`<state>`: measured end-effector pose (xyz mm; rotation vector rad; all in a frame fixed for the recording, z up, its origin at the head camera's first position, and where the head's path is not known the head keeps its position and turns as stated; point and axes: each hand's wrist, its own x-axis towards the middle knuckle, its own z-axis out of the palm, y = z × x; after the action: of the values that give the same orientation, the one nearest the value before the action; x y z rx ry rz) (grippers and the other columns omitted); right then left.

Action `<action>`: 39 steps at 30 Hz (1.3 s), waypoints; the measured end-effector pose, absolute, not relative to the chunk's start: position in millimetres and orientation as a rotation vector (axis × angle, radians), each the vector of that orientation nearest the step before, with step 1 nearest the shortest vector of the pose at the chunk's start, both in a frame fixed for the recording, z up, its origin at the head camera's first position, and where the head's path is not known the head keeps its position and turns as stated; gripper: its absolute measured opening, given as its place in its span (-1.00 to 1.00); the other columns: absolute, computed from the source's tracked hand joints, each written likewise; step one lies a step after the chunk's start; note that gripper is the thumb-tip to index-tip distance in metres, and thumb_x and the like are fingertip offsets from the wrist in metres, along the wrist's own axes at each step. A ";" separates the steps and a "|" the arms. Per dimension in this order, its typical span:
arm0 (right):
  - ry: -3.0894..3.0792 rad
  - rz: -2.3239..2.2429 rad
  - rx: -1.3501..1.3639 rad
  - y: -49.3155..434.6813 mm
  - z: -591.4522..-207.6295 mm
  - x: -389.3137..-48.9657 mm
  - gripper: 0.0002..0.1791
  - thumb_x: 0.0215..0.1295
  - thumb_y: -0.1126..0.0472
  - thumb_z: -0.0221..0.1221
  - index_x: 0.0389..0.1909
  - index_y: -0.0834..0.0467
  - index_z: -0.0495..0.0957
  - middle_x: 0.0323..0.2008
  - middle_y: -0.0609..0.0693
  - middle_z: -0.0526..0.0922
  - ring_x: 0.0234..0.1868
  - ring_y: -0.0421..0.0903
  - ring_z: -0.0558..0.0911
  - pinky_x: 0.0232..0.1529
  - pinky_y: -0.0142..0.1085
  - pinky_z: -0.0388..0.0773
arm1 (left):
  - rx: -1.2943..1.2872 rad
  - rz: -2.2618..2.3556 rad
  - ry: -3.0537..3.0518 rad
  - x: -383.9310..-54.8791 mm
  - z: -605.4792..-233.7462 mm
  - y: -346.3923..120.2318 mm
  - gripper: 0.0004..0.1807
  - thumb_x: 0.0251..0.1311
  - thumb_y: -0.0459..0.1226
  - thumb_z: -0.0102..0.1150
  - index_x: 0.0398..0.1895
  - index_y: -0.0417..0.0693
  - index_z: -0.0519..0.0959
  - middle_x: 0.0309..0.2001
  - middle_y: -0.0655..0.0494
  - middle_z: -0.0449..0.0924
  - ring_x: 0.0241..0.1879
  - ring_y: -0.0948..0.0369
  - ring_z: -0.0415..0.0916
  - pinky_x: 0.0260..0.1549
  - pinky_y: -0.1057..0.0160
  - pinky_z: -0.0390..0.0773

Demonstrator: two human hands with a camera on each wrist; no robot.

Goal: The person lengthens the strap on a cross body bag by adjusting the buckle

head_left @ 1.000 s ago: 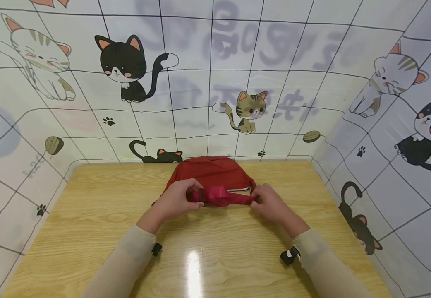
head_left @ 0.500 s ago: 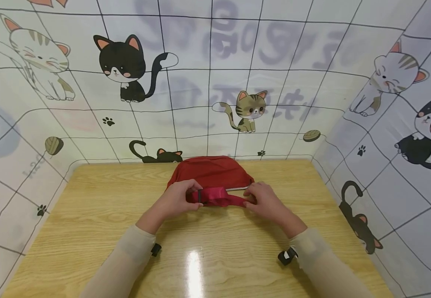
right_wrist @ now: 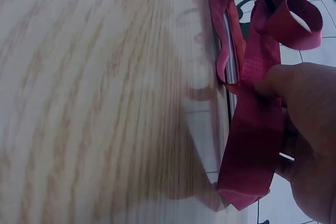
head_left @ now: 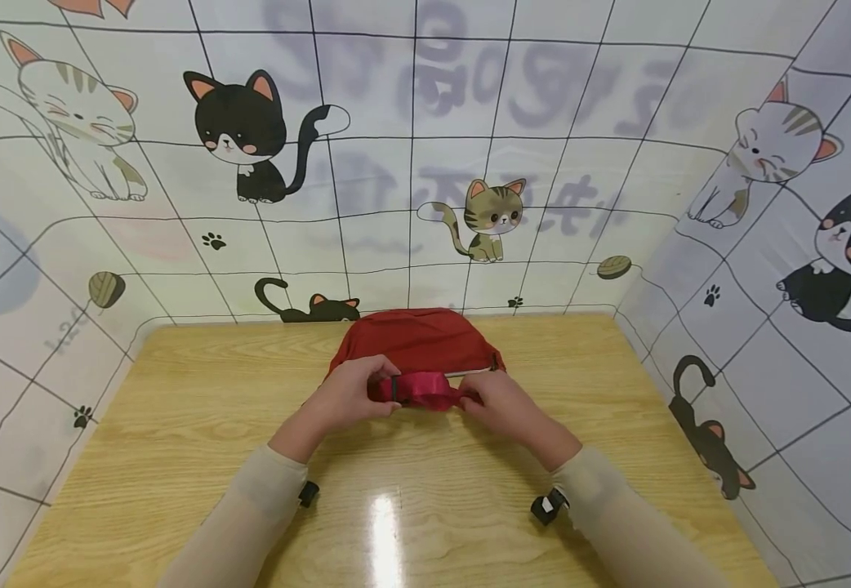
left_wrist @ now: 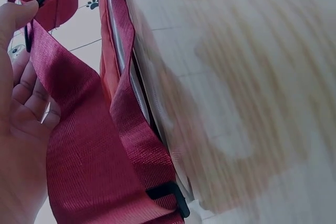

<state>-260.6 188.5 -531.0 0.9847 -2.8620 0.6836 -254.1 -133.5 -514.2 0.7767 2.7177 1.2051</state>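
A red waist bag [head_left: 418,339] lies at the far edge of the wooden table, a pale zipper along its near side. In front of it my hands hold its crimson webbing strap [head_left: 429,390]. My left hand [head_left: 345,396] pinches the strap by a dark slider [head_left: 394,388], thumb nearest me. Between thumb and fingers, my right hand [head_left: 502,406] grips the strap a little to the right. Folds of strap loop between the two hands. In the left wrist view another black slider [left_wrist: 170,195] sits lower on the webbing. The right wrist view shows a strap end [right_wrist: 244,195] hanging below the right hand.
The wooden table [head_left: 249,506] spreads out in front of the bag. Behind and on both sides rises a white gridded curtain [head_left: 381,106] printed with cartoon cats. Small black cameras [head_left: 546,508] are worn at the wrists.
My right hand has slid left along the strap toward the left hand, regripping it close to the folded loops. The left hand and the bag have stayed nearly still.
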 end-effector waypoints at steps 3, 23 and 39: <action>-2.878 0.728 0.985 191.4 -530.9 -261.4 -0.85 0.42 0.30 0.42 -0.32 0.02 0.68 -0.49 -0.25 0.54 -0.43 -0.25 0.44 -0.36 -0.29 0.42 | 0.791 1.188 2.734 -254.4 -515.8 -133.9 -0.54 0.14 -0.19 0.73 0.05 0.17 0.67 -0.17 0.38 0.68 -0.13 0.30 0.62 -0.07 0.14 0.66; -2.844 0.621 0.997 223.4 -532.1 -262.6 -0.83 0.31 0.37 0.42 -0.31 0.09 0.62 -0.33 -0.13 0.56 -0.23 -0.08 0.48 -0.12 -0.11 0.52 | 0.804 1.213 2.722 -257.9 -514.4 -138.1 -0.53 0.12 -0.22 0.72 0.04 0.17 0.66 -0.21 0.36 0.69 -0.17 0.27 0.61 -0.15 0.16 0.65; -2.805 0.532 0.880 161.5 -528.4 -239.6 -0.75 0.42 0.04 0.51 -0.20 0.08 0.66 -0.41 -0.16 0.57 -0.39 -0.17 0.51 -0.32 -0.22 0.50 | 0.805 1.213 2.734 -257.2 -514.2 -134.0 -0.53 0.12 -0.20 0.74 0.03 0.18 0.67 -0.19 0.37 0.69 -0.16 0.28 0.62 -0.12 0.12 0.65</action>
<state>-239.6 161.5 -528.4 0.8805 -2.8051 0.5319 -257.2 -134.0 -514.2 0.8050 2.7343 1.2129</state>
